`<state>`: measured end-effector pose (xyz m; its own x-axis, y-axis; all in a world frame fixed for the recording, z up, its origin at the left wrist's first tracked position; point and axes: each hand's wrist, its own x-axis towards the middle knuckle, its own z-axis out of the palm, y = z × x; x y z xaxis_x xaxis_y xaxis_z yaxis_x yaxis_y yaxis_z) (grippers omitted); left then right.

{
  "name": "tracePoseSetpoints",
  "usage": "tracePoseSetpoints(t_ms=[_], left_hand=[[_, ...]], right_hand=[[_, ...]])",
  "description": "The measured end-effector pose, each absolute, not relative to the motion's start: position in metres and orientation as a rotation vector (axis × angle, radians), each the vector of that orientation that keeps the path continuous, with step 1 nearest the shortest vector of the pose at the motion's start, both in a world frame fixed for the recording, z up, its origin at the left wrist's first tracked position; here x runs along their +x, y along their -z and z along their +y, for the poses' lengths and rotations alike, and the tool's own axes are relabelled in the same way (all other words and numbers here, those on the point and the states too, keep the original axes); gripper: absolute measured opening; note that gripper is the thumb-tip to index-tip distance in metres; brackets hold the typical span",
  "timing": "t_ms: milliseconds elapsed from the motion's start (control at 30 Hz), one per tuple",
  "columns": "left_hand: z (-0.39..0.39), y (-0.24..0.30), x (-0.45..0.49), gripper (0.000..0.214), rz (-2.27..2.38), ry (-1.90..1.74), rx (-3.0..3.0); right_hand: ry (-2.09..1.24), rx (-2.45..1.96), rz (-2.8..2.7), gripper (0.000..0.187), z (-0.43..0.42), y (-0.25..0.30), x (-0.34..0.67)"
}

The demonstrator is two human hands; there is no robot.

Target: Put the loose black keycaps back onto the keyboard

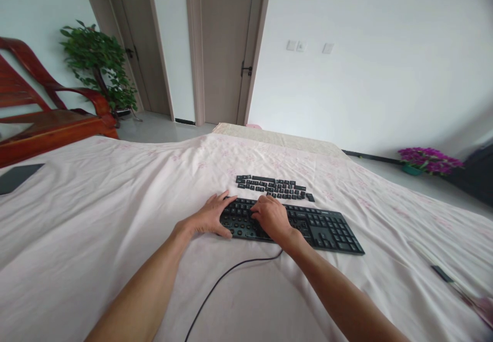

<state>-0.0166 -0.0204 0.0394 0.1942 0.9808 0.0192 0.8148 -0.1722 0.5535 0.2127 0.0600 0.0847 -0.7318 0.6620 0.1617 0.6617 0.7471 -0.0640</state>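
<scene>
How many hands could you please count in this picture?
2: the left hand is at the left end of the keyboard; the right hand is over its keys.

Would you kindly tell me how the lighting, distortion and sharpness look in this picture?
Head view: soft light, no strong glare on the keyboard; head view: apparent wide-angle distortion, with the leftmost door leaning outward toward its top; head view: the white wall darkens toward the right edge; head view: legends on the loose keycaps too small to read.
</scene>
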Motion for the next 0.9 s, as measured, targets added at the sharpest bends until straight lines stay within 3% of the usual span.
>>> tracePoseSetpoints(t_ms=[900], left_hand=[[-0.019, -0.036, -0.016, 0.122, 1.68, -0.556, 2.052]], right_hand=[[0.164, -1.006, -2.889, 0.024, 0.046, -0.086, 0.206]])
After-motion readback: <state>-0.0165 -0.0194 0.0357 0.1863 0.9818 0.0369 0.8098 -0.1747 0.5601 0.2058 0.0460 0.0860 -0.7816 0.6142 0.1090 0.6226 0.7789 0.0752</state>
